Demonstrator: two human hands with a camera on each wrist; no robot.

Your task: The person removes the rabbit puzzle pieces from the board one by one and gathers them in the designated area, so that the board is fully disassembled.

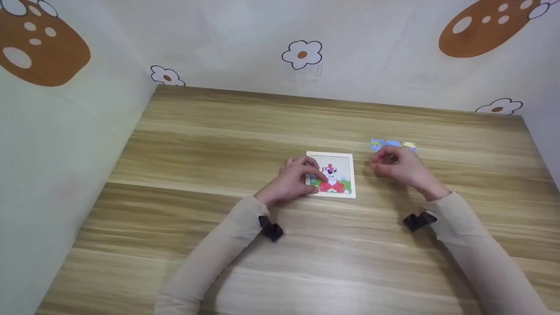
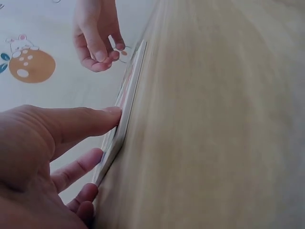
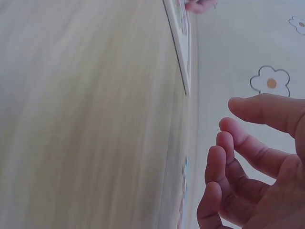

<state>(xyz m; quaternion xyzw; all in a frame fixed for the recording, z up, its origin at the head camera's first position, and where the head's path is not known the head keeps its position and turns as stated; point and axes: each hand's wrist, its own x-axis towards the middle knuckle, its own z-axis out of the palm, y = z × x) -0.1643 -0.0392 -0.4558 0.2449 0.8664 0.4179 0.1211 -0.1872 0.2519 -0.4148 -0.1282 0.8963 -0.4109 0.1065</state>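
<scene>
A small square jigsaw tray [image 1: 353,177] with a pale border lies on the table. In it are pieces of a red and white cartoon animal [image 1: 332,186] on green; a pale area shows in its upper part. My left hand [image 1: 292,178] rests at the tray's left side. Its index finger touches the picture, and the thumb lies on the near border [image 2: 125,126]. To the tray's right my right hand [image 1: 403,167] hovers, fingers loosely bent; in the right wrist view nothing shows between thumb and fingertips. Just beyond it lie several blue jigsaw pieces [image 1: 377,144], partly hidden by that hand.
The wood-grain table [image 1: 210,144] meets a pale wall [image 1: 236,48] printed with flowers and brown spotted shapes at the back. Another pale wall [image 1: 57,153] borders the left side. Black wrist devices [image 1: 271,228] sit at both sleeves.
</scene>
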